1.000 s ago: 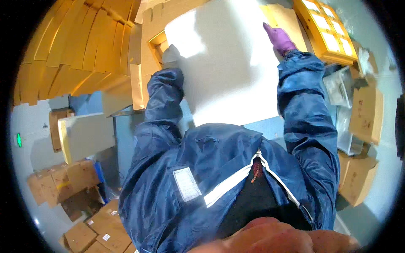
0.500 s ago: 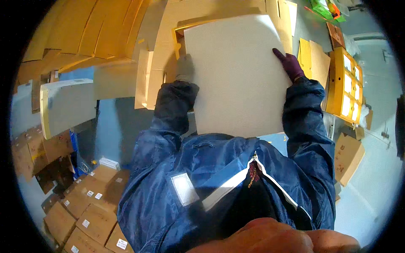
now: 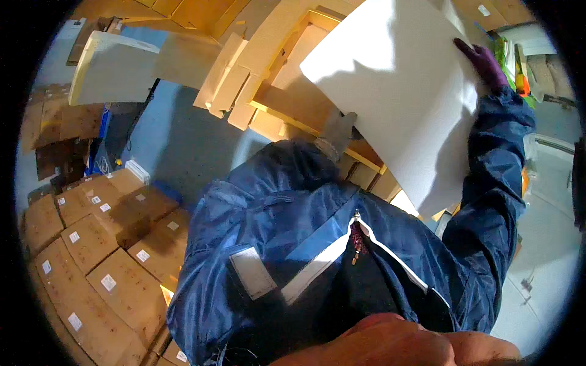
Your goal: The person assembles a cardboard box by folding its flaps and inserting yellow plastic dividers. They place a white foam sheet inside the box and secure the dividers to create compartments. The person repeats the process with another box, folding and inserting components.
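Observation:
A large white rectangular board (image 3: 406,91) is held tilted in front of my chest, turned at an angle. My right hand (image 3: 485,66), in a dark purple glove, grips its far right edge with an outstretched digit on the upper face; the rest of the grip is partly hidden. My left hand (image 3: 337,134), in a grey glove, is at the board's lower left edge, its tip just overlapping the edge and its other fingers out of sight. Under the board lies an open shallow cardboard box (image 3: 293,79) with a yellowish rim, partly covered by it.
Stacked brown cartons (image 3: 128,268) with white labels fill the lower left. A pale panel with a cream edge (image 3: 113,70) stands at the upper left. Folded cardboard (image 3: 195,18) lies at the far side. Green and orange items (image 3: 519,73) are beyond my right hand.
The board has swung to the right and turned, uncovering more of the open box. My right hand has moved up and right with it; my left hand has shifted right and nearer my body.

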Tool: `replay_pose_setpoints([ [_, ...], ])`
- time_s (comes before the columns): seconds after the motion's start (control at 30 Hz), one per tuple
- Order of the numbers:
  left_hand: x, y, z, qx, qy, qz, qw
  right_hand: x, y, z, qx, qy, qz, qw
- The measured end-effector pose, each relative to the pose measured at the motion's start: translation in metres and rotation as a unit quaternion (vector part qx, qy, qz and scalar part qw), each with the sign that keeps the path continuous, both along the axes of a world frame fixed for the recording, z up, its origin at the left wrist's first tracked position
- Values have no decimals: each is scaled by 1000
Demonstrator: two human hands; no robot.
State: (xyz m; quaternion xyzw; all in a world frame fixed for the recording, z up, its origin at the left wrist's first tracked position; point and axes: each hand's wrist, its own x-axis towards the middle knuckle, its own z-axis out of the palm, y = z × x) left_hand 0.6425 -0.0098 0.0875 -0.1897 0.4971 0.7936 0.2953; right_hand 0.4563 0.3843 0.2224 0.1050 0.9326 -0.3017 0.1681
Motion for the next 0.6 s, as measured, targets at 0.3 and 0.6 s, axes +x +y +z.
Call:
replay_pose_setpoints([
  [0.3, 12, -123, -148, -108, -88, 146, 979, -116, -205, -229, 238, -45, 347, 906],
  [0.6, 41, -125, -158, -621, 302, 1, 723, -118, -213, -268, 137, 137, 289, 938],
])
